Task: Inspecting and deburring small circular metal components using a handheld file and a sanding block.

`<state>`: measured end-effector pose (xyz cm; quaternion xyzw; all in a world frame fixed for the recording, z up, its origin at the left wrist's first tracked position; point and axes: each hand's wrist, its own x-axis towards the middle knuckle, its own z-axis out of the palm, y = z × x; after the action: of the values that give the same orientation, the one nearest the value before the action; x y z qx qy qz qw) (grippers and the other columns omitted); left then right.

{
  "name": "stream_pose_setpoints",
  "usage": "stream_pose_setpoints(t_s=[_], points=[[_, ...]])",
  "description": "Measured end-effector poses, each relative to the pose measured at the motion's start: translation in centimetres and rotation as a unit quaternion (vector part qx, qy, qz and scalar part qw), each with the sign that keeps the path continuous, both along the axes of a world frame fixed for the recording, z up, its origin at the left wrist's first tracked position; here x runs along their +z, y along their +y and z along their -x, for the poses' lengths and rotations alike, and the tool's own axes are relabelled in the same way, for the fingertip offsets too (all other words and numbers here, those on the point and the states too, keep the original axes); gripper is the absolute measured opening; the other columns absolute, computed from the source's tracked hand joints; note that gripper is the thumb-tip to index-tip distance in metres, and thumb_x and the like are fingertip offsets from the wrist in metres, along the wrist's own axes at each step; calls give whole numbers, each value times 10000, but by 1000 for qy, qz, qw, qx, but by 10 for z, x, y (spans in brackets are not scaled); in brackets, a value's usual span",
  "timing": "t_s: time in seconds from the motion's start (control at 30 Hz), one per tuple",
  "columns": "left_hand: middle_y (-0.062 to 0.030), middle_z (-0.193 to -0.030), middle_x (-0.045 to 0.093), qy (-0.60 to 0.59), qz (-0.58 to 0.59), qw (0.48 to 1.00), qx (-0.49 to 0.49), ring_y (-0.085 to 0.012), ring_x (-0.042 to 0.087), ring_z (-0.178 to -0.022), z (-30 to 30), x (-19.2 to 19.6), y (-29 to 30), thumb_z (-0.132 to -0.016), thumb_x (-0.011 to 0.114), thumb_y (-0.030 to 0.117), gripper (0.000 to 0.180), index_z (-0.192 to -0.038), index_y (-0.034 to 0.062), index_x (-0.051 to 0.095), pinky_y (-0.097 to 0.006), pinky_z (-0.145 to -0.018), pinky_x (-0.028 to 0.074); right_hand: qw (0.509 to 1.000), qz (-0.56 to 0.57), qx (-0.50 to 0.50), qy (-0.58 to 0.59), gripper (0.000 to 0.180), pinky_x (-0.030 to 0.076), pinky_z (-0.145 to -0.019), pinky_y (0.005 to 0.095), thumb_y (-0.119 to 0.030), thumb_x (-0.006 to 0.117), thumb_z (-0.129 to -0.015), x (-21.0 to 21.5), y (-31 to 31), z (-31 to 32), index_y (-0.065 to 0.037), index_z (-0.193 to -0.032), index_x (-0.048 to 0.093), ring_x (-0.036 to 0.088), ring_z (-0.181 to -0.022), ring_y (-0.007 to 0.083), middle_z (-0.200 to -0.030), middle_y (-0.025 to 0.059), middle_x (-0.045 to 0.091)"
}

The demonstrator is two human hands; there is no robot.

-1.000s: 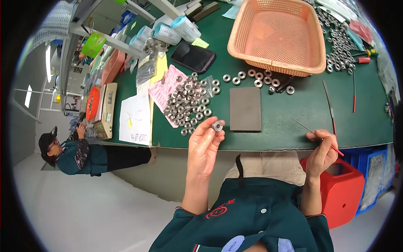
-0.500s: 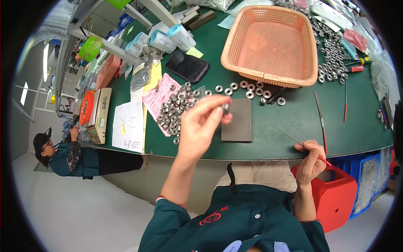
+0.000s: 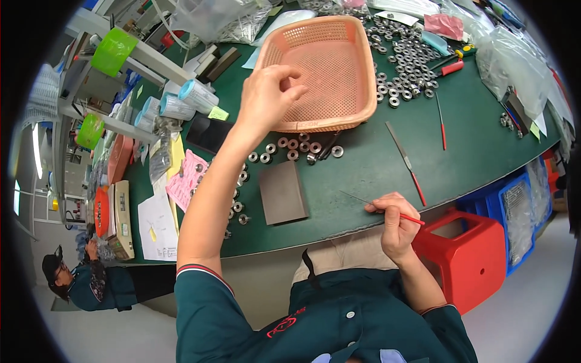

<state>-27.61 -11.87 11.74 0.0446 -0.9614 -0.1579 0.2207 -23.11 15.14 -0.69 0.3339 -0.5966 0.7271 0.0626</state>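
Observation:
My left hand (image 3: 266,100) is raised over the near left part of an orange plastic basket (image 3: 367,103). Its fingers are curled in with the thumb; whatever they hold, if anything, is hidden. In my right hand (image 3: 396,227), near the table's front edge, is a thin needle file (image 3: 413,218) with a red handle, its slim tip pointing left over the table. Several metal rings (image 3: 293,144) lie between the basket and a flat grey-brown block (image 3: 282,193). More rings (image 3: 243,219) on and beside a pink sheet (image 3: 184,181) are partly covered by my left forearm.
Two more red-handled files (image 3: 416,186) (image 3: 443,130) lie to the right. Many rings (image 3: 411,75) are spread right of the basket, near clear plastic bags (image 3: 511,75). A black phone (image 3: 207,134) and a scale (image 3: 121,221) are at left. A red stool (image 3: 466,260) stands below the table; another person works far left.
My left hand, which held a metal ring above the block, has moved away to over the basket. My right hand keeps the file. The whole view has shifted and turned.

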Motion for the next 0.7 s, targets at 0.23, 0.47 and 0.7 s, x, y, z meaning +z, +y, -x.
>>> stream_pose_setpoints(t_s=[0.23, 0.47, 0.7], points=[[-98, -664, 557, 153, 79, 982, -72, -247, 568, -602, -41, -6, 54, -720, 721, 53, 99, -744, 19, 632, -346, -548, 439, 999, 4, 28, 33, 131, 492, -583, 295, -45, 507, -907, 1, 4, 5, 33, -862, 602, 611, -633, 216, -727, 123, 653], [-80, -637, 574, -39, 150, 983, -99, -273, 576, -597, -61, -44, 84, -738, 696, 95, 192, -914, 42, 641, -358, -568, 448, 998, 0, 34, 49, 93, 479, -550, 293, -22, 541, -875, 2, 5, 7, 22, -832, 611, 603, -601, 218, -704, 110, 648], [-111, -656, 596, -112, 177, 974, -85, -307, 606, -610, -54, -66, 81, -767, 663, 97, 250, -1007, 53, 613, -399, -571, 472, 999, 6, 14, 52, 85, 474, -535, 292, -23, 552, -868, 2, 5, 6, 19, -827, 615, 601, -591, 214, -690, 105, 641]])
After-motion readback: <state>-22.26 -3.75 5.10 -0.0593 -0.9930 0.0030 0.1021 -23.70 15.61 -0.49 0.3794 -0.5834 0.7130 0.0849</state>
